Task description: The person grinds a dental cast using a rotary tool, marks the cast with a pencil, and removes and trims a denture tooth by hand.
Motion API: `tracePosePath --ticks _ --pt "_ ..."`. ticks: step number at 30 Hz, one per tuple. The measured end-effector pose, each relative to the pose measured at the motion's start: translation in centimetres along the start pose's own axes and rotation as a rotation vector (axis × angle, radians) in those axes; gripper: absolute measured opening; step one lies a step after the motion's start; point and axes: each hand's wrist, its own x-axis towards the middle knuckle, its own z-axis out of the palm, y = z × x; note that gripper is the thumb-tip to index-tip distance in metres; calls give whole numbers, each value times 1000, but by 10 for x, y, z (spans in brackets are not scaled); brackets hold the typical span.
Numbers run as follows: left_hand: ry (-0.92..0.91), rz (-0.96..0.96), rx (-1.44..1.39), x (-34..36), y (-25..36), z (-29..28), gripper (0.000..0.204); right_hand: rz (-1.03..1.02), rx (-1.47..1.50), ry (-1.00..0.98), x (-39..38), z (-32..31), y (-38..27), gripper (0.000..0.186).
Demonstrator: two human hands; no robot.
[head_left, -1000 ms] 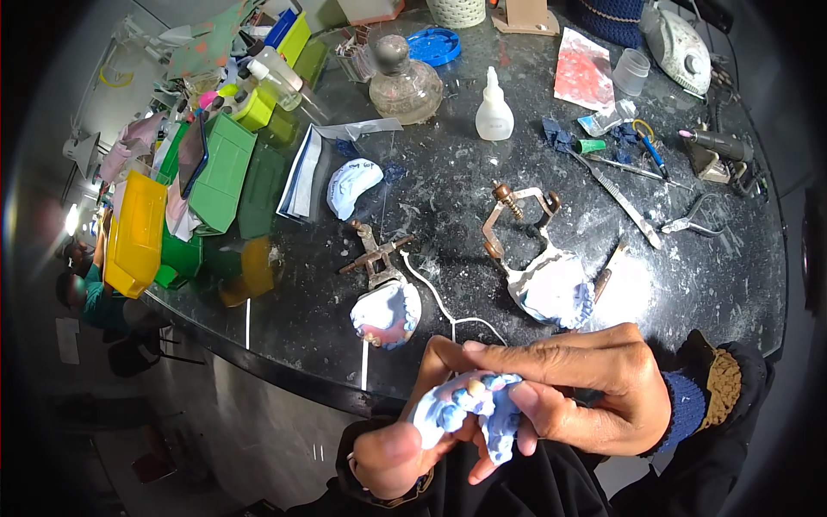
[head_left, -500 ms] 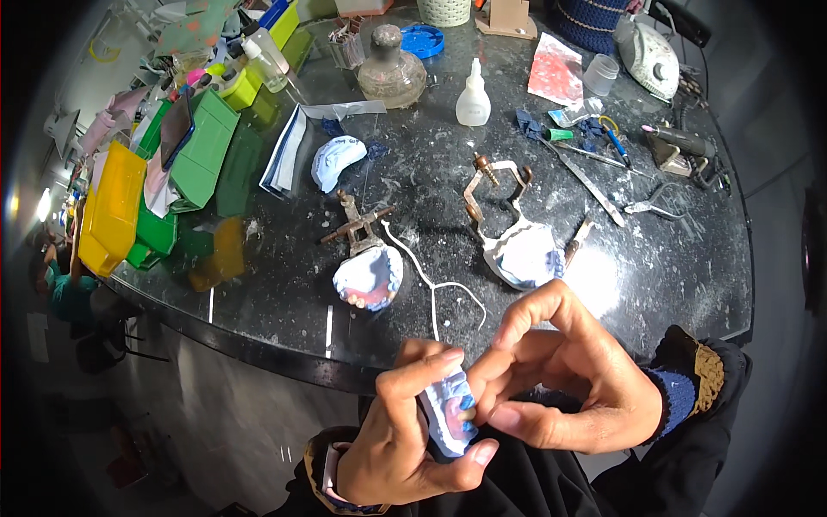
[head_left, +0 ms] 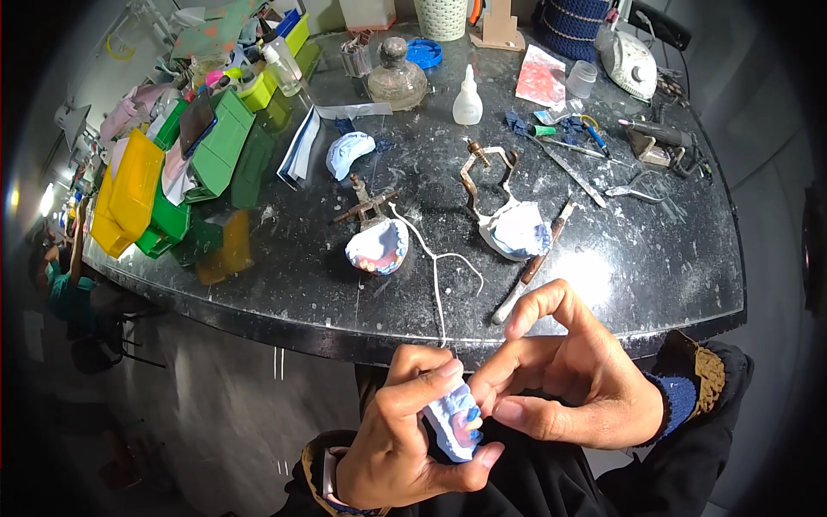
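Pale blue dental cast [head_left: 453, 422] just in front of the black table [head_left: 680, 267], one side hidden by the left hand [head_left: 392, 444] clasping it between thumb and fingers, right hand [head_left: 581, 392] half curled, fingertips near the teeth [head_left: 475, 415], cannot tell whether touching or pinching

I see a pale-blue cast [head_left: 453, 420] patched pink at six o'clock, a yellow bin [head_left: 123, 202] at nine, and a white-flecked black bench [head_left: 297, 280].
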Motion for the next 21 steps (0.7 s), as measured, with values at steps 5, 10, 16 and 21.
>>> tracePosePath --ticks 5,10,16,21 --pt "-29 -116 13 -10 4 2 81 -12 21 10 -5 5 -1 47" --pt "36 -24 -50 -9 -1 4 80 -26 -4 4 -5 4 -1 48" --pt "39 -31 -46 -6 -4 5 83 -23 27 -3 -2 2 -2 48" --pt "32 -38 -70 -2 -5 7 85 -46 4 4 -2 0 -3 46"
